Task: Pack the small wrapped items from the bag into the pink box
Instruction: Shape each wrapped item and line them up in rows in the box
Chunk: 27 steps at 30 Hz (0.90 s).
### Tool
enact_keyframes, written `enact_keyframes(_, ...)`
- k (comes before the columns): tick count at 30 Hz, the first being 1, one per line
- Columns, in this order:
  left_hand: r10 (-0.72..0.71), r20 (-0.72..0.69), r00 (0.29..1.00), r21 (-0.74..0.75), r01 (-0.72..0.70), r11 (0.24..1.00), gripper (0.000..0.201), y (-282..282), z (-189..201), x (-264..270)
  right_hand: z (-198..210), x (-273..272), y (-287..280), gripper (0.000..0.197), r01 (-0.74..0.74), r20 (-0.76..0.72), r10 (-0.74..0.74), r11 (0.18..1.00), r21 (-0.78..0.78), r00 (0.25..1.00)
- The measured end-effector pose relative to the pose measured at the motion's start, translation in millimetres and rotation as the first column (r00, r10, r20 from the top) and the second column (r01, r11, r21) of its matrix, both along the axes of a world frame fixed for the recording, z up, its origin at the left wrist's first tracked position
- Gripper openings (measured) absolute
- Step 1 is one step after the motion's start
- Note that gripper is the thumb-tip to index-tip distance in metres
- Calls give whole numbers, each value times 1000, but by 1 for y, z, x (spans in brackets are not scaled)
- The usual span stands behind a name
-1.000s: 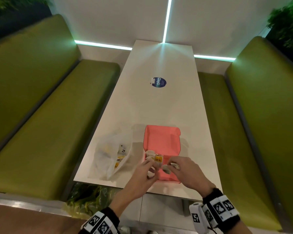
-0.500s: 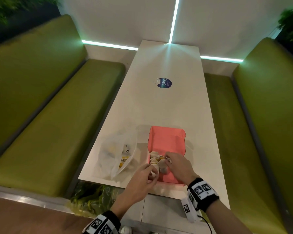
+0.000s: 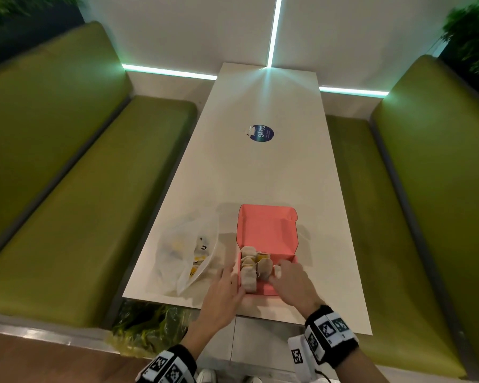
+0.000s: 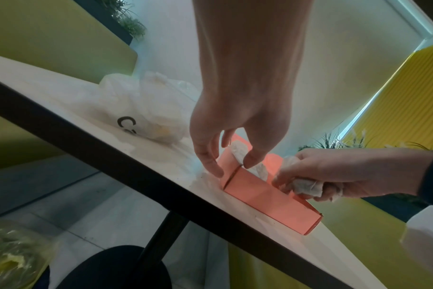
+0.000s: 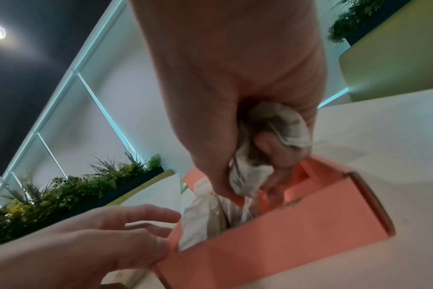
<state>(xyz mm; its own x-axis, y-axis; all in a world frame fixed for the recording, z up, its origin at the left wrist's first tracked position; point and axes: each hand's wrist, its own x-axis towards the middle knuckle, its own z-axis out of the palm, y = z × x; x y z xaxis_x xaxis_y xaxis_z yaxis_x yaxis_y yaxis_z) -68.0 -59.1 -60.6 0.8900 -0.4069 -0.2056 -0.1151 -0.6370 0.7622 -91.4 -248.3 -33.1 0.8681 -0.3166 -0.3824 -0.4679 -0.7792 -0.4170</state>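
Observation:
The pink box (image 3: 268,230) lies open on the white table (image 3: 260,175), its lid folded back. Several paper-wrapped items (image 3: 249,268) stand packed in its left half. My right hand (image 3: 278,269) reaches into the box from the right, with more wrapped items (image 5: 279,125) bunched in its curled fingers (image 4: 282,181). My left hand (image 3: 227,277) rests with loose, straight fingers (image 4: 210,166) against the box's near left corner. The clear plastic bag (image 3: 183,252) with more items lies left of the box.
Green benches (image 3: 67,217) run along both sides of the table. A round blue sticker (image 3: 262,133) lies on the tabletop farther back. A yellowish plastic bag (image 3: 147,327) sits below the table's near edge.
My left hand let go of what it pinched and flattened against the box's left side. My right hand moved down into the box, and the items there now stand closer together.

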Motion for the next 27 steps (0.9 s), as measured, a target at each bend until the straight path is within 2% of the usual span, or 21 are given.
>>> enact_keyframes(2, 3, -32, 999, -19, -3, 1000, 47, -1, -6, 0, -12, 4, 5, 27, -1, -58, 0, 1000, -12, 998)
enact_keyframes(8, 25, -87, 996, -71, -31, 997, 46, 0, -8, 1, -30, 16, 10, 31, 94, -5, -93, 993, 79, 996)
enact_keyframes(13, 23, -88, 996, -63, -28, 998, 43, 2, -9, 2, -44, 15, 8, 34, 74, -7, -74, 989, 126, 997)
enact_keyframes(16, 17, -75, 997, -63, -22, 998, 42, 3, -9, 2, -35, 11, 2, 31, 106, -1, -107, 979, 173, 994)
enact_keyframes(20, 23, 33, 999, -45, -21, 999, 37, 4, 8, -2, -3, -4, -4, 42, 227, 143, -280, 924, 308, 949)
enact_keyframes(21, 20, 84, 996, -52, -15, 999, 36, 4, 15, -3, 5, -8, -4, 44, 247, 169, -334, 886, 393, 927)
enact_keyframes(22, 9, 125, 992, -63, -2, 998, 34, 2, 23, -3, 12, -11, -4, 44, 285, 153, -410, 813, 507, 899)
enact_keyframes(24, -43, 171, 984, -116, 64, 991, 31, -5, 36, -4, 19, -13, -3, 43, 367, 20, -557, 573, 732, 830)
enact_keyframes(25, -84, 173, 981, -151, 111, 982, 30, -11, 41, -4, 20, -12, -3, 45, 403, -51, -605, 464, 789, 795)
enact_keyframes(27, -175, 171, 970, -174, 205, 963, 34, -24, 46, -4, 22, -10, 1, 50, 445, -149, -640, 331, 832, 754)
